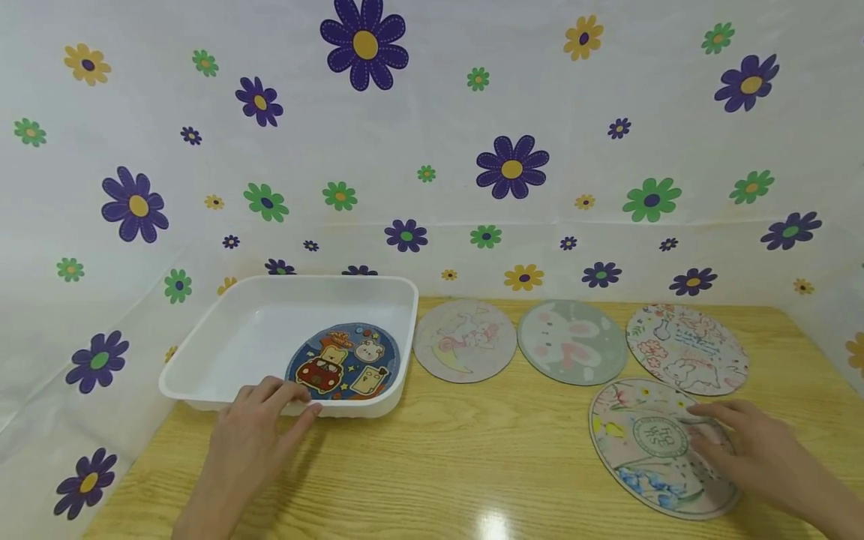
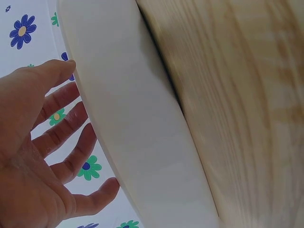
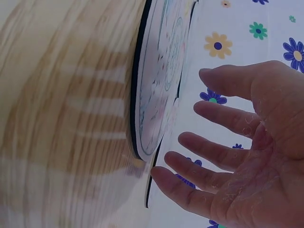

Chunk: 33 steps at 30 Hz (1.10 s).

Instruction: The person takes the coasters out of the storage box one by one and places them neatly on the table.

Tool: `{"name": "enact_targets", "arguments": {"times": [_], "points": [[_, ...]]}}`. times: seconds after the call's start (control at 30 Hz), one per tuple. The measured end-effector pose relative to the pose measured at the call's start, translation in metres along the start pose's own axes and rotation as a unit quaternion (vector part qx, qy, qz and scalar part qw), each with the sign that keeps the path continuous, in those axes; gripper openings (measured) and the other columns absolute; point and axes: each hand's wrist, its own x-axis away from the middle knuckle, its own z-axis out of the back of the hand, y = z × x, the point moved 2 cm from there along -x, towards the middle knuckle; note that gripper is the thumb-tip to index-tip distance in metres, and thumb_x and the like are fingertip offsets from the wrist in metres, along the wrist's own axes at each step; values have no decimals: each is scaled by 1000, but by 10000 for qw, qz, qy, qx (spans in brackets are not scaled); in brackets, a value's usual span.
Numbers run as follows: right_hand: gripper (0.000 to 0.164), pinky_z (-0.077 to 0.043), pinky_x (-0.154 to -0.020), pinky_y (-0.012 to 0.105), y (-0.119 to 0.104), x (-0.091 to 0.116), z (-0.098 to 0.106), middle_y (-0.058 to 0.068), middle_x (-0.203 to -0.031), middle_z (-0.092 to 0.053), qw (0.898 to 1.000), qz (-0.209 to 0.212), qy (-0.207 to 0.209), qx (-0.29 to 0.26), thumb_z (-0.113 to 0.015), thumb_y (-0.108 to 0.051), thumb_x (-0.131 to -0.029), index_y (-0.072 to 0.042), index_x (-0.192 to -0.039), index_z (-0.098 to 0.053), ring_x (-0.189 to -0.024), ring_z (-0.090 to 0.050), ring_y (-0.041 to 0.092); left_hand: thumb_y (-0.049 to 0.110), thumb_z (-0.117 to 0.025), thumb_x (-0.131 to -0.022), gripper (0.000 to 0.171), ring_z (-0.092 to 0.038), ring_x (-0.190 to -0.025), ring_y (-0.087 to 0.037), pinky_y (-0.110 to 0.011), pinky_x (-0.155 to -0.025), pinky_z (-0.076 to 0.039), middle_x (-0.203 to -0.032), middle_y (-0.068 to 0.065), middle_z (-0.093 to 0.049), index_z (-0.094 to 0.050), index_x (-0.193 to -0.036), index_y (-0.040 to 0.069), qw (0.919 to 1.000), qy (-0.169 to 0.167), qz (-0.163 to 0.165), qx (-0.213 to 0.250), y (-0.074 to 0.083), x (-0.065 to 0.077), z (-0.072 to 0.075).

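Observation:
My left hand [image 1: 251, 442] is at the near rim of a white plastic tray [image 1: 223, 330], its fingertips touching the edge with the fingers loosely bent; in the left wrist view the hand [image 2: 42, 137] shows fingers spread along the rim. Inside the tray, at its right, lies a dark blue round mouse pad [image 1: 351, 360] with a bear in a red car. My right hand [image 1: 756, 450] hovers over a flowered round mouse pad [image 1: 634, 457] with lettering at its centre. In the right wrist view, the fingers [image 3: 209, 142] are spread and hold nothing, apart from the pad.
Along the back of the wooden table [image 1: 432, 465] lie a pale pink round pad [image 1: 466, 341], a grey-green rabbit pad [image 1: 574, 343] and a pink patterned pad [image 1: 688, 349]. The flowered pad reaches the patterned pad's near edge. A flower-printed white sheet [image 1: 439, 112] hangs behind.

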Motion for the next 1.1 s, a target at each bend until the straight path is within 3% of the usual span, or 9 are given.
{"name": "enact_targets", "arguments": {"times": [0.43, 0.6, 0.8, 0.97, 1.1], "points": [[47, -56, -80, 61, -16, 0, -3, 29, -121, -64, 9985, 486, 193, -129, -85, -26, -84, -1, -122, -70, -106, -64, 49, 27, -83, -86, 15, -65, -94, -35, -57, -68, -52, -98, -1, -70, -71, -94, 22, 10000, -56, 52, 1, 0, -1, 0], [49, -57, -82, 61, -22, -1, -3, 29, -125, -64, 9983, 535, 135, -161, -84, -27, -84, -3, -124, -69, -108, -64, 48, 27, -83, -86, 15, -65, -95, -35, -57, -70, -51, -98, -1, -70, -71, -94, 22, 10000, -60, 63, 5, 0, 0, 0], [51, -60, -77, 53, -27, -3, -4, 29, -127, -62, 9977, 607, 79, -289, -83, -27, -86, -2, -128, -66, -102, -68, 38, 26, -83, -86, 15, -65, -94, -36, -56, -69, -51, -98, -1, -70, -71, -94, 21, 10000, -18, 29, 20, 0, 0, 0], [54, -57, -82, 62, -32, -5, -3, 31, -128, -62, 9974, 673, 114, -222, -83, -27, -86, -2, -131, -64, -108, -66, 47, 26, -83, -85, 16, -65, -95, -36, -57, -69, -51, -98, -1, -70, -71, -94, 21, 10000, -24, 48, 18, 0, 0, 0], [56, -57, -81, 61, -36, -7, -1, 29, -126, -63, 9971, 718, 131, -205, -84, -26, -85, -3, -132, -63, -107, -66, 46, 26, -84, -85, 16, -65, -94, -36, -57, -69, -50, -98, -1, -70, -71, -94, 21, 10000, 8, 35, 30, 0, 0, -1]]}}
